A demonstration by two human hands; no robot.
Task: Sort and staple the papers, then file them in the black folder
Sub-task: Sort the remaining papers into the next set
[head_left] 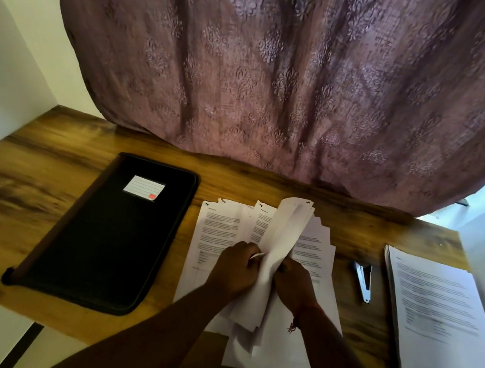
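A loose spread of printed papers (219, 230) lies in the middle of the wooden desk (17, 183). Both hands hold a curled bundle of sheets (286, 230) raised upright above that spread. My left hand (237, 269) grips the bundle's left side, and my right hand (294, 280) grips its right side. The black zip folder (109, 237) lies closed to the left, with a white label on its cover. A silver stapler (363, 280) lies on the desk to the right of the spread. Further right sits a neat stack of printed papers (439, 324).
A purple patterned curtain (280, 80) hangs over the desk's far edge. White walls stand on the left and at the far right. The desk's front edge runs close below the folder and the papers overhang it near my arms.
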